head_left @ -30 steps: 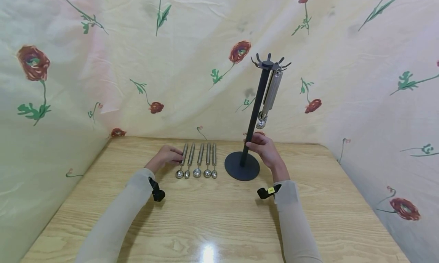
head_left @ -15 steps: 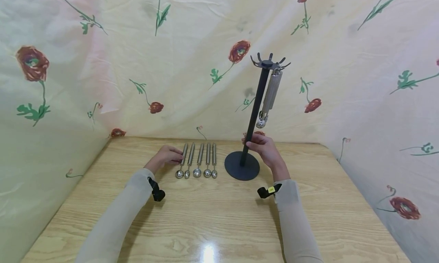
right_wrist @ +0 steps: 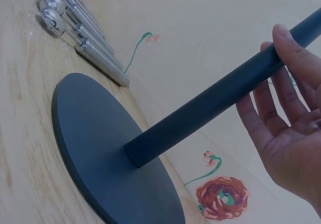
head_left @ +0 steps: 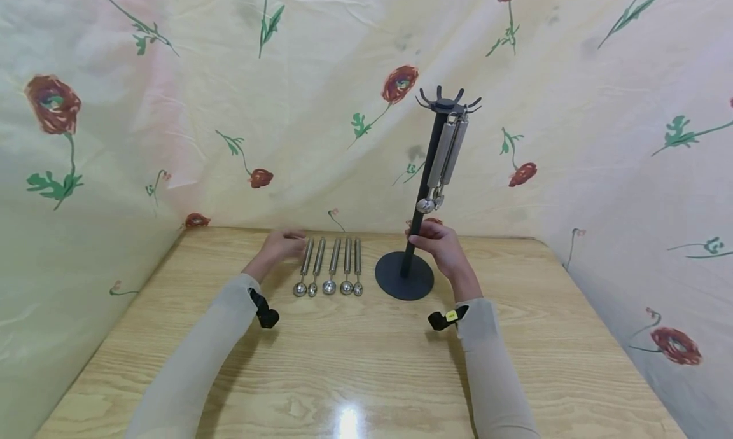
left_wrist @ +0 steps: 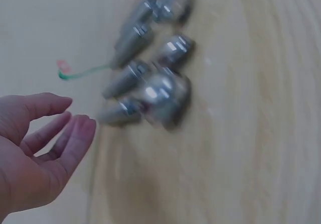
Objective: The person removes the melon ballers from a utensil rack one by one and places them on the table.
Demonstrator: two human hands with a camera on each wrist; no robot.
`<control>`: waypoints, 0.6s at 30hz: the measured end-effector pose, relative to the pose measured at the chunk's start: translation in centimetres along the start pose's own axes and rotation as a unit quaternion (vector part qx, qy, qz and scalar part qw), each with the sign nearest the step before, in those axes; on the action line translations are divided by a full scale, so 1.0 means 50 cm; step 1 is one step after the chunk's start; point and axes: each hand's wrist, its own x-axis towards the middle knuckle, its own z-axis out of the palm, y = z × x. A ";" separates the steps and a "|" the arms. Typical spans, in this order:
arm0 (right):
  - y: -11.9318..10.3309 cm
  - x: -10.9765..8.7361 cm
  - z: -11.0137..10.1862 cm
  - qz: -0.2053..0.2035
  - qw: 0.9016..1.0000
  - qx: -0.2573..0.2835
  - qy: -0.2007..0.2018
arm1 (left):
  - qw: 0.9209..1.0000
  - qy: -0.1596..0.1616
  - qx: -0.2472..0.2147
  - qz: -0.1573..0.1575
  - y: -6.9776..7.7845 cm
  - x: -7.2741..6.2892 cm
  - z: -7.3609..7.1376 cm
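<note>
Several metal melon ballers lie side by side on the table, bowls towards me, the leftmost baller (head_left: 306, 261) nearest my left hand (head_left: 280, 247). In the left wrist view the fingers of that left hand (left_wrist: 45, 151) are loosely bent, with nothing between them, close to the leftmost handle's end. My right hand (head_left: 443, 251) holds the pole of a black hook stand (head_left: 435, 165), thumb on one side and fingers round the other, as the right wrist view shows. Two ballers (head_left: 448, 153) hang from the stand's hooks, bowls down.
The stand's round base (head_left: 404, 277) rests on the wooden table (head_left: 343, 356), right of the row of ballers. Floral cloth (head_left: 343, 108) hangs behind and at both sides. Several hooks (head_left: 441, 95) at the top of the stand carry nothing.
My left hand has drawn back from the leftmost baller, away towards the back cloth. The stand's hook ring has turned, and the hanging ballers have swung left, now showing side by side.
</note>
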 end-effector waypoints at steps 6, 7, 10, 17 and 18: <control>0.001 0.000 0.003 -0.009 1.000 0.008 0.008 | 0.994 -0.004 -0.054 0.094 0.072 0.005 0.029; -0.003 -0.002 0.005 -0.009 1.000 0.008 0.007 | 0.992 -0.005 -0.063 0.106 0.086 0.004 0.037; -0.018 -0.009 0.012 -0.006 1.000 0.006 0.005 | 0.986 -0.017 -0.084 0.140 0.133 -0.002 0.064; -0.033 -0.019 0.022 -0.002 1.000 -0.001 -0.002 | 0.967 -0.064 -0.097 0.227 0.249 -0.024 0.124; -0.034 -0.019 0.022 0.000 1.000 -0.002 -0.001 | 0.964 -0.069 -0.098 0.237 0.266 -0.027 0.132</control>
